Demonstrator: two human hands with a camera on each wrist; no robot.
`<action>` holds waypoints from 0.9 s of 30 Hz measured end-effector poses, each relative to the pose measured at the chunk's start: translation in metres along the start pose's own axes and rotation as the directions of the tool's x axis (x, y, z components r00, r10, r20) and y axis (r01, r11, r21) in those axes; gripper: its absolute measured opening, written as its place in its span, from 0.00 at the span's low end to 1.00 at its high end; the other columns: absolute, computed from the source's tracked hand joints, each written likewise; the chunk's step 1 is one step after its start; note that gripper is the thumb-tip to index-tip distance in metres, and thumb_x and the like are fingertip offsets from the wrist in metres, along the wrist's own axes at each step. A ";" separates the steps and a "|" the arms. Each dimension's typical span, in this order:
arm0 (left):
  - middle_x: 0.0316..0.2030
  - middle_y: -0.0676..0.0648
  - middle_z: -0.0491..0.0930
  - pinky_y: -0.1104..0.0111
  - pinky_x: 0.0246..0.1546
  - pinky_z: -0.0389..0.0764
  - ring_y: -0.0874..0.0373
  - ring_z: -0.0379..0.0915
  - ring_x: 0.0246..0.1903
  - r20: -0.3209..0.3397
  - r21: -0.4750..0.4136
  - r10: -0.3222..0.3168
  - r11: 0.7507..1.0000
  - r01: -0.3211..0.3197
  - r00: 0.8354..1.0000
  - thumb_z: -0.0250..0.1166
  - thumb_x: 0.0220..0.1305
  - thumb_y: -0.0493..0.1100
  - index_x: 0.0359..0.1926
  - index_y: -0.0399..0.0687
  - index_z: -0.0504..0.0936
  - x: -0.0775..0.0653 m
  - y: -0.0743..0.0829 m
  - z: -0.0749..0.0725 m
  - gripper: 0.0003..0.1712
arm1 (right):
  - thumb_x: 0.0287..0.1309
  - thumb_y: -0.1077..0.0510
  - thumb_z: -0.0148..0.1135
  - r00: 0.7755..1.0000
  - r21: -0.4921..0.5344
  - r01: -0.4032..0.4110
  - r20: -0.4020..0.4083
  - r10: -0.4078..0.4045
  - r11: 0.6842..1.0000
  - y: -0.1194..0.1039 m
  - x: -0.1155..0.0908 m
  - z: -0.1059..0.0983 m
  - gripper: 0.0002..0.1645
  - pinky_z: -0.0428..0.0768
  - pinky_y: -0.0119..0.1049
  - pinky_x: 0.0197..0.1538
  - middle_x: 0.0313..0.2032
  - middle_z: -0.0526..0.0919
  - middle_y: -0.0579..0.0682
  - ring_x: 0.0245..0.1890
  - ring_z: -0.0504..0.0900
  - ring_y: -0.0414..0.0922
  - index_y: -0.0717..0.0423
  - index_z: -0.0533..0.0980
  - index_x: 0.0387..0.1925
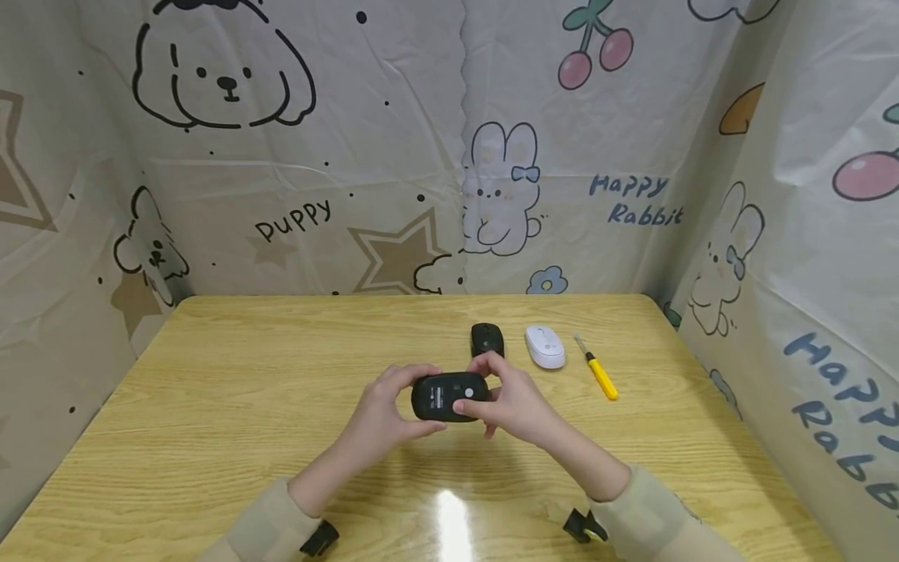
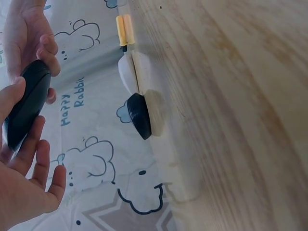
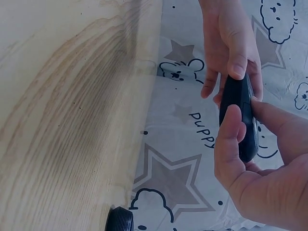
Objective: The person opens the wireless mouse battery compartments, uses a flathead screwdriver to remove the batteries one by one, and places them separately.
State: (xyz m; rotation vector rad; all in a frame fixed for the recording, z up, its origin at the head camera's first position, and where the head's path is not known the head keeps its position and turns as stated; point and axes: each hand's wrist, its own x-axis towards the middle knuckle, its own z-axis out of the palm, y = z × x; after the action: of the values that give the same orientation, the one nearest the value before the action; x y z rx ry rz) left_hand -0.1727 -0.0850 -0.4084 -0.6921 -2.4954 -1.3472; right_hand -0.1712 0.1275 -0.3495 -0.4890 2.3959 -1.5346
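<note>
Black mouse [image 1: 446, 393] gripped: left hand [image 1: 381, 407], right hand [image 1: 518, 396]; beyond, second mouse [image 1: 487, 339], white mouse [image 1: 545, 347], screwdriver [image 1: 600, 375].

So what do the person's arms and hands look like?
The left sleeve and right sleeve are pale beige and stop before the wrists. A small black gadget shows beside each. The left hand and right hand wear no gloves.

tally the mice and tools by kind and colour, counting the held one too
Rounded black computer mice: 2
Rounded white computer mouse: 1
Slim yellow-handled screwdriver: 1
Total: 4
</note>
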 end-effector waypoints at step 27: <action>0.48 0.56 0.79 0.58 0.49 0.73 0.60 0.72 0.44 -0.009 -0.066 -0.146 0.987 0.145 0.989 0.80 0.37 0.45 0.54 0.60 0.77 -0.003 -0.003 -0.007 0.37 | 0.54 0.55 0.68 0.998 0.038 -0.011 -0.068 0.014 0.999 0.034 0.014 -0.009 0.22 0.84 0.43 0.30 0.46 0.78 0.57 0.24 0.80 0.46 0.56 0.74 0.50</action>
State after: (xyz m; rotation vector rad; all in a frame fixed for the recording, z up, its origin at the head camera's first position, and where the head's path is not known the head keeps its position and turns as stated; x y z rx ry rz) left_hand -0.1713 -0.0934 -0.4075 -0.5201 -2.5440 -1.4831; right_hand -0.1921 0.1419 -0.3772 -0.4195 2.4105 -1.6124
